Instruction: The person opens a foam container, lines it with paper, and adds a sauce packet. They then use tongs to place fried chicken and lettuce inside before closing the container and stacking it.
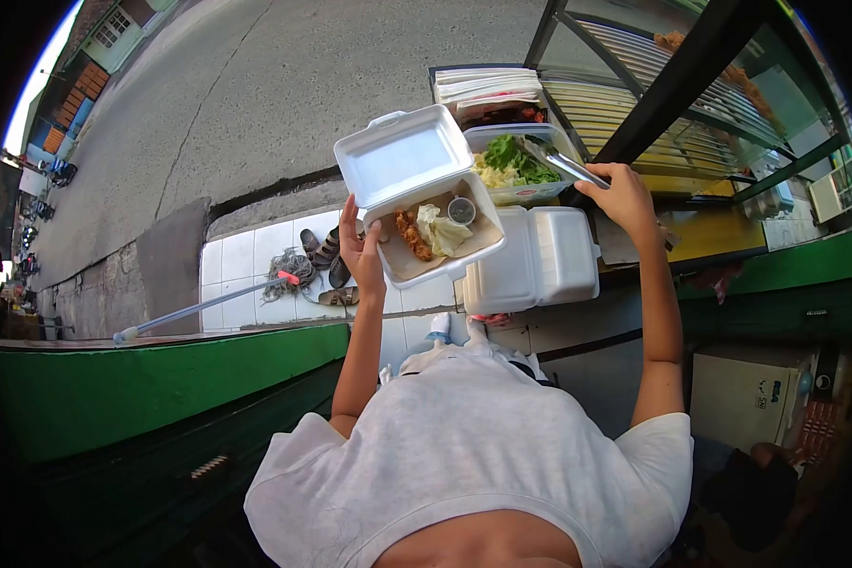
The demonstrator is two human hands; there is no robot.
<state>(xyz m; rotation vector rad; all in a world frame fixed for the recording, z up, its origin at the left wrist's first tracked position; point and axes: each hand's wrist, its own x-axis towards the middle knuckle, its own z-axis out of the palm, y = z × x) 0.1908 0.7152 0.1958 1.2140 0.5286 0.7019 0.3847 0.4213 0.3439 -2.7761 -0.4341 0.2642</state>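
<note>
My left hand [362, 248] grips an open white foam takeaway box [402, 159] by its left side, thumb over the rim. Inside lie a piece of fried chicken [412, 237], pale cabbage leaves [440, 232] and a small lidded sauce cup [461, 210]. My right hand [619, 197] is closed around metal tongs [568, 165]. Their tips reach into a clear plastic tub [530, 194] that holds green lettuce [521, 159] and shredded pale cabbage [495, 172]. Just right of the held box are more white foam boxes [563, 254], lids closed.
Behind the tub sits a stack of white paper [488, 85]. A glass display case [677, 104] with fried pieces rises at the right. On the tiled ledge lie sandals [327, 254] and a mop [279, 279]. Green panels [170, 386] border the stall; the street lies beyond.
</note>
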